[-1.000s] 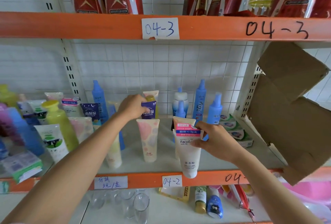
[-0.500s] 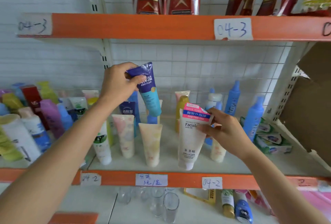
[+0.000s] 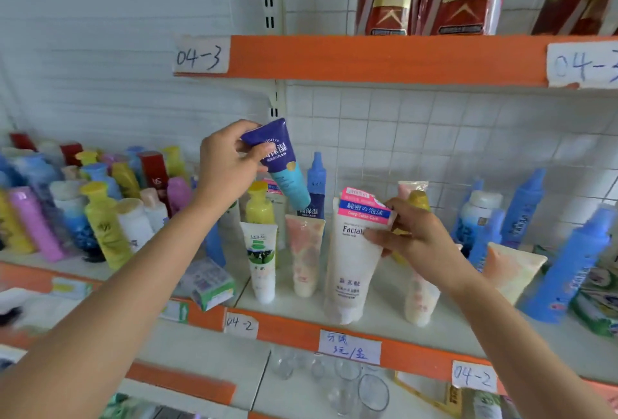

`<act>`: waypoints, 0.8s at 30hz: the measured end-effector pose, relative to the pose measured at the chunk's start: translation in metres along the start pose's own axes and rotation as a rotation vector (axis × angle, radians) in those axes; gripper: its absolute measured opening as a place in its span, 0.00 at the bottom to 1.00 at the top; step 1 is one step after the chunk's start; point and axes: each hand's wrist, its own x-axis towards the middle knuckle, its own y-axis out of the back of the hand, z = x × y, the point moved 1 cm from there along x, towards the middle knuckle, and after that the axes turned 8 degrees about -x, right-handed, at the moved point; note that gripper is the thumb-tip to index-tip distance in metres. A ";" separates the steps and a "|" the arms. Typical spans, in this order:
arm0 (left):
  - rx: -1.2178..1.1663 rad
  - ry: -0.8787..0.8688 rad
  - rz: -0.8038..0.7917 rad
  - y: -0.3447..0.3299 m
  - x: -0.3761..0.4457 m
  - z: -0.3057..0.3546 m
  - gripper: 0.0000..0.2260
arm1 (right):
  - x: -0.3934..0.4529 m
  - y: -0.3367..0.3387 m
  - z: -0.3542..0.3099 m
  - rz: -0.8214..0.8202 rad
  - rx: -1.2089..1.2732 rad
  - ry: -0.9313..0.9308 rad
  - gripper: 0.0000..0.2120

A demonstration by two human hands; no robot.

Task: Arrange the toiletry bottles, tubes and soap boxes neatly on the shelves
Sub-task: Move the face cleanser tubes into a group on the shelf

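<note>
White tiled wall backs a rack of orange-edged shelves [image 3: 384, 59], each front carrying handwritten paper labels: "04-3" on the upper edge, "04-2" on the one below. My left hand [image 3: 227, 167] is raised above the middle shelf, thumb and fingers pinching the crimped end of a purple and teal tube [image 3: 279, 164]. That tube hangs tilted in the air, cap end down and to the right, clear of the shelf and just in front of a blue bottle [image 3: 316, 181]. My right hand [image 3: 414, 241] grips a large white tube [image 3: 351, 261] near its pink and blue top band, fingers curled round its right edge; the tube stands cap down at the front of the middle shelf, leaning slightly. To its left stand a pink-patterned tube [image 3: 304, 258] and a white tube with a green label [image 3: 262, 258], both cap down, with a yellow bottle [image 3: 259, 204] behind them. A small soap box [image 3: 210, 284] lies askew at the shelf's front edge (partly overhanging). Further left, a crowd of yellow, purple, blue and white bottles stands in loose order. Tall blue bottles [image 3: 568, 268] lean at the right. Clear glasses [image 3: 371, 395] sit on the shelf below.
</note>
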 end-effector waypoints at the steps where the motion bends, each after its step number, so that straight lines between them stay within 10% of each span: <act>1: 0.017 0.000 0.000 -0.003 0.001 -0.002 0.07 | 0.002 0.001 0.001 -0.010 0.000 0.006 0.06; 24: 0.527 0.267 -0.601 -0.062 0.005 -0.062 0.10 | 0.009 0.027 0.016 -0.058 0.050 0.004 0.05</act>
